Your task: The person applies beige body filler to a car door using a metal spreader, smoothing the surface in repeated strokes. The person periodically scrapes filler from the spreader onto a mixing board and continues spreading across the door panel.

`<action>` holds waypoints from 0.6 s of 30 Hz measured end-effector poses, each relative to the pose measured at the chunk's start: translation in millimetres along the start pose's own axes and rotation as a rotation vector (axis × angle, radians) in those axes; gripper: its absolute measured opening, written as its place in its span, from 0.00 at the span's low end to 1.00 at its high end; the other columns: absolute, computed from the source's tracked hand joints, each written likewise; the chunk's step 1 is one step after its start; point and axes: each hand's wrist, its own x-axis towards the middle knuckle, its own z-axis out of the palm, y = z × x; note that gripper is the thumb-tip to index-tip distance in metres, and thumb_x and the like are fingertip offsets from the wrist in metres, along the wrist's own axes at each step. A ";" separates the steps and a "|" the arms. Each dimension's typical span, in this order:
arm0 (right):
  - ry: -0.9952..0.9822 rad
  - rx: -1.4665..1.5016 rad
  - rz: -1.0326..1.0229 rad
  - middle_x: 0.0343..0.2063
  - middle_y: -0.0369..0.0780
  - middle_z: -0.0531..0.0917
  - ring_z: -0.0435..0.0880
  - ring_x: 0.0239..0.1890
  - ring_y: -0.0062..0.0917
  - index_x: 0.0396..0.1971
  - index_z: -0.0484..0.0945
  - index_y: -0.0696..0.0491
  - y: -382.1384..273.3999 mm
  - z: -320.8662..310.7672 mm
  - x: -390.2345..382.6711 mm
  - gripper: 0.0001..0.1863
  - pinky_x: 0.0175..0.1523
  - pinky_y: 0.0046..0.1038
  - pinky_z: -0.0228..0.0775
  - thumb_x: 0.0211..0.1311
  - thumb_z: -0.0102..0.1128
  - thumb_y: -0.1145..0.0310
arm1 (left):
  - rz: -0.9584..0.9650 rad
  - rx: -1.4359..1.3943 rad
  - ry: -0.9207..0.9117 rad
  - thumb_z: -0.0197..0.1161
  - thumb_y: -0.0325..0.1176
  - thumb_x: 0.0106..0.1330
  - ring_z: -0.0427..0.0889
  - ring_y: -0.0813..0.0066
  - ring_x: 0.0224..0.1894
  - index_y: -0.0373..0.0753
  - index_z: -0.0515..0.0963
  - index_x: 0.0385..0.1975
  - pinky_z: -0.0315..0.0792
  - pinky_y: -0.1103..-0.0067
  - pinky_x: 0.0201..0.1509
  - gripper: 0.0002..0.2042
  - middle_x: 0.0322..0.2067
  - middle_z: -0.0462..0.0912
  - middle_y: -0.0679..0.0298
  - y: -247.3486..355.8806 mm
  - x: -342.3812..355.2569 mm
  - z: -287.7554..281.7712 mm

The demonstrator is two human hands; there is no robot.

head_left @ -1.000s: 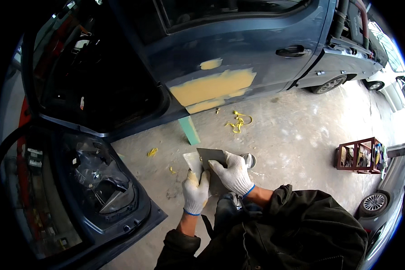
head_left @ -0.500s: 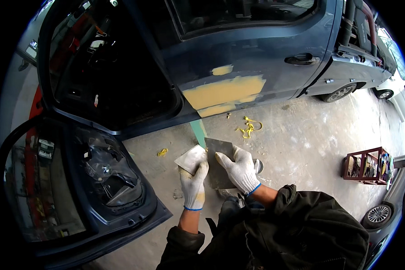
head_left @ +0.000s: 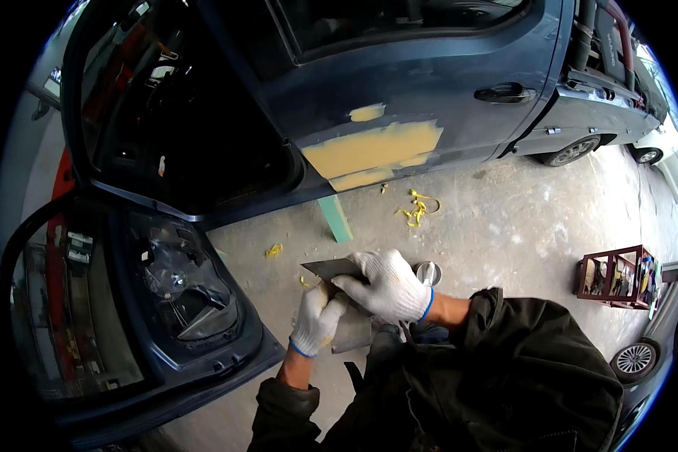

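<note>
Both my hands wear white knitted gloves with blue cuffs and meet low in the middle. My right hand point(head_left: 390, 288) grips a thin dark grey flat plate point(head_left: 330, 268), thumb across it, one corner pointing left. Against the plate, just left of it, my left hand point(head_left: 316, 318) has its fingers closed; its pale square filler spreader is mostly hidden. A grey flat surface point(head_left: 352, 333) shows below the hands; I cannot tell whether it belongs to the plate. Beyond is a dark blue car door point(head_left: 429, 90) with a yellow filler patch point(head_left: 380, 154).
At the left, a front door point(head_left: 245, 324) stands open, its inner side bare. Green tape point(head_left: 334, 218) hangs below the car's sill. Yellow scraps point(head_left: 418, 209) lie on the concrete floor. A round tin point(head_left: 428, 273) is near my right hand; a dark red rack point(head_left: 618, 277) stands right.
My hands have come together. The right hand has moved slightly left and the dark plate has turned, its corner now pointing left. The left hand is lower, and its pale spreader has gone from sight.
</note>
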 end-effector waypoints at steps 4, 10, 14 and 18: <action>-0.032 0.219 0.213 0.23 0.51 0.82 0.84 0.28 0.43 0.37 0.79 0.59 1.8 -19.2 25.6 0.15 0.34 0.35 0.76 0.60 0.65 0.61 | -0.127 0.060 0.069 0.58 0.32 0.62 0.68 0.82 0.25 0.30 0.75 0.31 0.66 0.80 0.30 0.09 0.20 0.71 0.67 5.8 4.1 -4.9; -0.274 0.071 0.087 0.28 0.51 0.84 0.85 0.33 0.43 0.44 0.79 0.57 -7.2 -20.6 27.0 0.17 0.40 0.35 0.76 0.62 0.62 0.61 | -0.068 0.082 0.046 0.59 0.29 0.62 0.72 0.83 0.27 0.30 0.79 0.32 0.68 0.80 0.32 0.08 0.23 0.77 0.65 11.8 9.1 -8.0; -0.361 0.061 0.141 0.29 0.53 0.83 0.84 0.33 0.45 0.41 0.80 0.59 -6.4 -35.4 40.6 0.17 0.39 0.35 0.75 0.62 0.62 0.60 | -0.208 0.012 -0.011 0.61 0.30 0.61 0.78 0.77 0.33 0.29 0.80 0.36 0.71 0.78 0.39 0.10 0.30 0.83 0.62 12.4 12.9 -10.9; -0.134 0.055 0.155 0.30 0.54 0.84 0.85 0.33 0.43 0.43 0.77 0.63 11.0 -40.7 52.2 0.20 0.41 0.34 0.76 0.62 0.62 0.60 | -0.245 -0.551 -0.057 0.64 0.34 0.62 0.81 0.74 0.43 0.31 0.78 0.48 0.73 0.79 0.50 0.17 0.41 0.84 0.61 15.1 14.4 -22.1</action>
